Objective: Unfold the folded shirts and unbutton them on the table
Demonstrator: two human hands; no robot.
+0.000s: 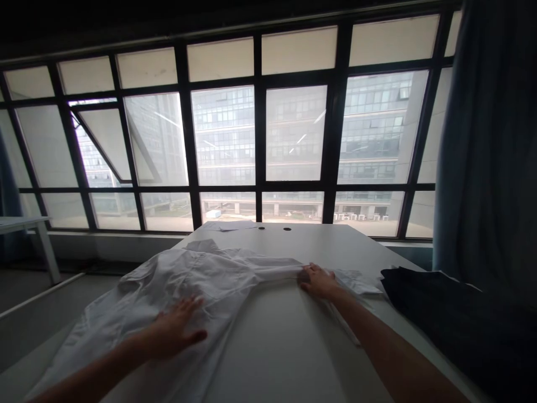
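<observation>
A white long-sleeved shirt (226, 285) lies spread and wrinkled over the left part of a white table (281, 341). One of its sleeves stretches out to the right. Over the body of the shirt is my left hand (176, 330), palm down, thumb and fingers apart; it is slightly blurred, and whether it presses on the cloth I cannot tell. My right hand (319, 281) rests on the sleeve, its fingers laid across the fabric and pointing left. Beyond that hand, more crumpled white cloth (358, 281) continues to the right, partly hidden by my forearm.
Dark folded cloth (453, 313) lies along the table's right side. White sheets like paper (235, 225) lie at the far edge, near two round cable holes (287, 229). Another white table (25, 224) stands left. Windows (222, 134) and a dark curtain (482, 140) are behind.
</observation>
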